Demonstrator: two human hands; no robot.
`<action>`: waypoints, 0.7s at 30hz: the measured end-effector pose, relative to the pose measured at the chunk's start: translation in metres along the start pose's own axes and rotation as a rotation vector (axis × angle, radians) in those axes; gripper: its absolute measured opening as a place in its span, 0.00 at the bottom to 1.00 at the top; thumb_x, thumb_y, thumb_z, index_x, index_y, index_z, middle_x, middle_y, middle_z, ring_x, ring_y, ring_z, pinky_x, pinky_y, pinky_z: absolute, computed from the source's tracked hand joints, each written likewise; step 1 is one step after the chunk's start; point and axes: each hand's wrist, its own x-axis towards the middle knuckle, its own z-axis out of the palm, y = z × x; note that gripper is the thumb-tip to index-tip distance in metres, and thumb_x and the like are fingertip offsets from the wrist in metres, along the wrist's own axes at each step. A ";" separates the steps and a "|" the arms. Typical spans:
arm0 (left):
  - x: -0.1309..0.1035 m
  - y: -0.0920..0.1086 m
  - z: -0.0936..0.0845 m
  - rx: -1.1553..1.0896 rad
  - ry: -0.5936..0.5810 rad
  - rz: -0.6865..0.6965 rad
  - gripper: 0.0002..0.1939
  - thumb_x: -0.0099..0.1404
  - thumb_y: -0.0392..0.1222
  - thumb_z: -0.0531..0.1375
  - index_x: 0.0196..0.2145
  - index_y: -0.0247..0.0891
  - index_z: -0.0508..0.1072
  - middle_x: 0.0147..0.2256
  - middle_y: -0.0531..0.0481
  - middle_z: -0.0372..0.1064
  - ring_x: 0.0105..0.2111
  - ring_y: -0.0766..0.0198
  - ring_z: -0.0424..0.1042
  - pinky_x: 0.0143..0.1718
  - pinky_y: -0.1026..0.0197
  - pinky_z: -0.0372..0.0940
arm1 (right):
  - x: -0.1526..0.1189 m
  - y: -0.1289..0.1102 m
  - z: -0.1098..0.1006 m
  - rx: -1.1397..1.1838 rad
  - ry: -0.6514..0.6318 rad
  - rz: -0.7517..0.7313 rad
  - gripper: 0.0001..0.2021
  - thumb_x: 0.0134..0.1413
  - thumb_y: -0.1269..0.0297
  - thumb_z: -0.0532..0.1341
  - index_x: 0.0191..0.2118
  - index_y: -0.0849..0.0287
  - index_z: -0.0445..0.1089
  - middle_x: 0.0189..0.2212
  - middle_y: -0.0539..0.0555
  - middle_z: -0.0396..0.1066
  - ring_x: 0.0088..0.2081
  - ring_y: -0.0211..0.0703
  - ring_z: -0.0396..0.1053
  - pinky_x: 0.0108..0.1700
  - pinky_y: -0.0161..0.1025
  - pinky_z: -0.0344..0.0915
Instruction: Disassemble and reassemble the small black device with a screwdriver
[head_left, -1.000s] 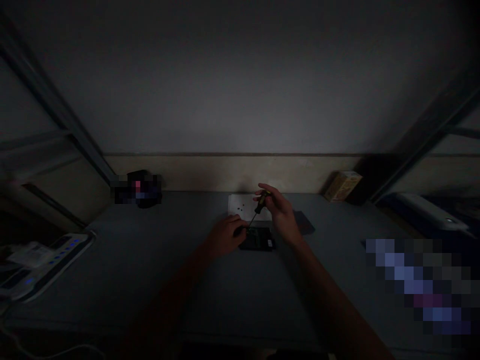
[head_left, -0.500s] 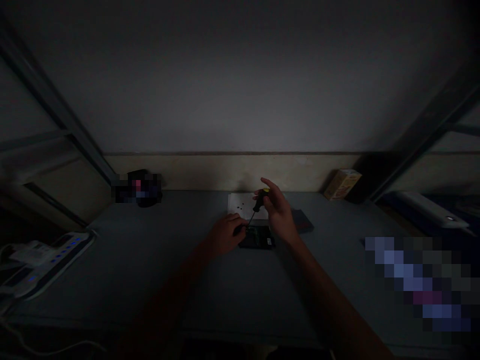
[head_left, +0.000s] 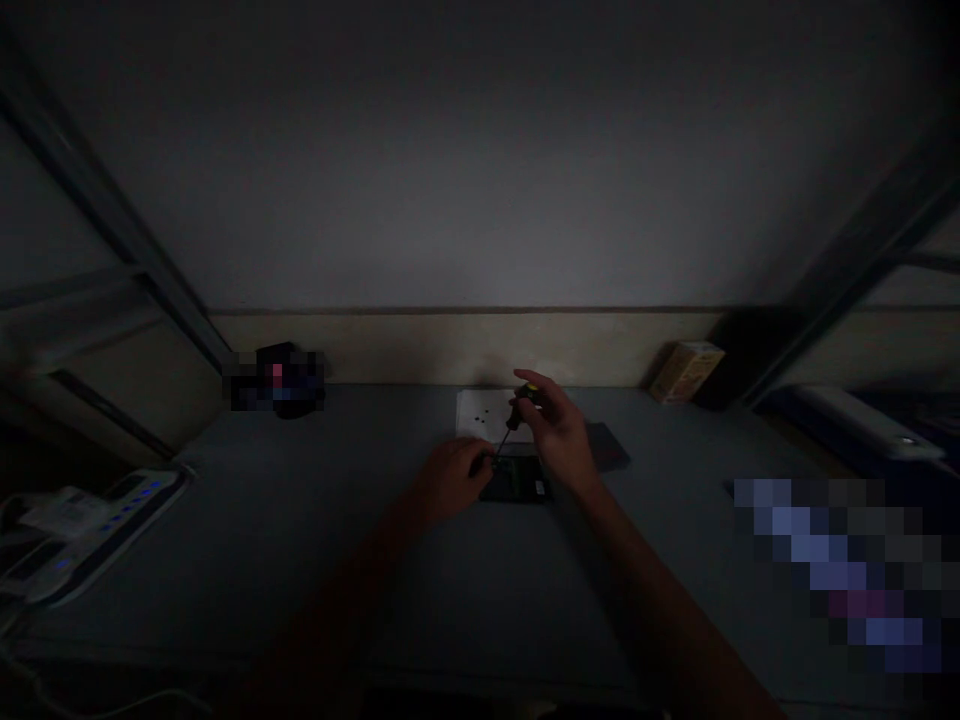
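A dark phone-like device (head_left: 525, 480), its inside partly showing, lies flat on the grey table (head_left: 315, 480). My left hand (head_left: 456, 474) grips its left end, fingers bent over the edge. In my right hand (head_left: 559, 430) is a screwdriver (head_left: 513, 420) with a black handle and a yellow top. Its thin shaft slants down to the left, and the tip meets the device beside my left fingertips. Behind lies a white sheet of paper (head_left: 472, 405) bearing several tiny dark bits, perhaps screws. A dark flat piece (head_left: 606, 447) rests right of my right hand.
At the left edge lies a white power strip (head_left: 127, 520) with blue lights and plugs. A yellowish box (head_left: 686, 371) stands at the back right against the wall. A dark object (head_left: 289, 380), partly pixelated, sits back left, and a pixelated item (head_left: 832, 560) lies front right.
My right forefinger, raised off the screwdriver before, has come down and curls nearer its top. The left hand keeps its place on the device. The whole view has shifted slightly.
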 end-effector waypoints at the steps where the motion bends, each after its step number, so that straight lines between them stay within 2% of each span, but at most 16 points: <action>1: 0.000 0.000 0.000 -0.007 0.004 0.013 0.12 0.70 0.35 0.58 0.48 0.40 0.76 0.46 0.44 0.78 0.46 0.54 0.77 0.51 0.52 0.69 | 0.000 0.001 0.000 0.016 -0.012 0.007 0.17 0.66 0.59 0.60 0.58 0.47 0.70 0.43 0.54 0.74 0.40 0.47 0.75 0.42 0.48 0.73; 6: 0.000 0.005 0.004 0.005 0.008 0.045 0.12 0.70 0.33 0.57 0.47 0.39 0.76 0.44 0.45 0.76 0.45 0.56 0.75 0.50 0.54 0.69 | -0.002 0.006 0.000 -0.050 -0.005 0.026 0.14 0.68 0.54 0.58 0.56 0.49 0.66 0.43 0.54 0.71 0.37 0.44 0.73 0.39 0.46 0.73; 11: 0.000 0.008 0.008 0.008 0.014 0.017 0.11 0.69 0.33 0.57 0.46 0.39 0.76 0.43 0.45 0.76 0.44 0.55 0.75 0.49 0.54 0.69 | 0.000 0.008 0.000 -0.225 0.190 -0.095 0.10 0.62 0.55 0.64 0.44 0.52 0.69 0.40 0.53 0.66 0.36 0.43 0.69 0.37 0.43 0.71; 13: 0.001 0.007 0.007 -0.009 0.005 0.026 0.11 0.69 0.33 0.57 0.46 0.39 0.76 0.43 0.45 0.75 0.44 0.55 0.75 0.48 0.54 0.69 | 0.001 0.011 0.000 -0.218 0.214 -0.088 0.08 0.62 0.56 0.64 0.43 0.52 0.70 0.39 0.53 0.67 0.36 0.43 0.69 0.36 0.42 0.70; 18: 0.001 0.005 0.005 -0.029 -0.015 0.036 0.10 0.69 0.34 0.57 0.46 0.39 0.75 0.43 0.46 0.75 0.44 0.56 0.75 0.47 0.55 0.68 | 0.001 0.018 -0.002 0.010 0.149 -0.026 0.13 0.64 0.57 0.61 0.53 0.49 0.68 0.42 0.53 0.72 0.38 0.45 0.73 0.38 0.44 0.71; 21: 0.001 0.006 0.003 -0.034 -0.023 0.029 0.10 0.70 0.34 0.57 0.46 0.39 0.75 0.43 0.46 0.76 0.44 0.56 0.75 0.47 0.55 0.68 | 0.002 0.018 -0.004 0.134 0.069 0.004 0.13 0.66 0.57 0.59 0.53 0.47 0.68 0.45 0.53 0.73 0.40 0.46 0.75 0.40 0.46 0.72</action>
